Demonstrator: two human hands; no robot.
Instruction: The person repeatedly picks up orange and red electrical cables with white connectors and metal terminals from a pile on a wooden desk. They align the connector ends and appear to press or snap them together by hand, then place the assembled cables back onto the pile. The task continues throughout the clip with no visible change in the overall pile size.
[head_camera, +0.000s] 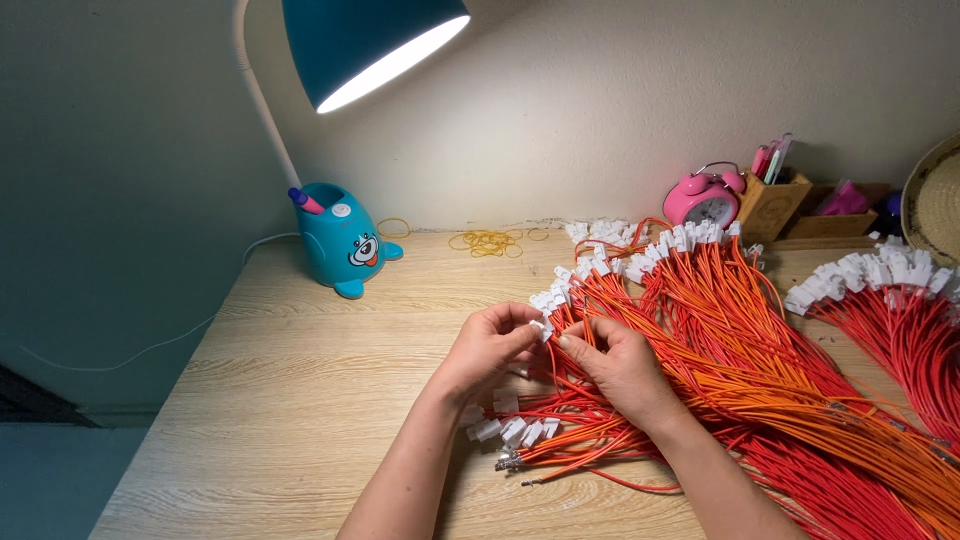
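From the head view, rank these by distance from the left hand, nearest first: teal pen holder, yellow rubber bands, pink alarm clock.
From the left hand:
1. Yellow rubber bands, straight behind it by the wall.
2. Teal pen holder, back left under the lamp.
3. Pink alarm clock, back right.

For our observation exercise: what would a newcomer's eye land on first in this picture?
Most striking are the bundles of red and orange wires with white plastic connectors, fanned across the right half of the light wooden desk. At centre, the left hand and right hand pinch one white connector. Behind, a teal cartoon-faced lamp base stands by the wall.
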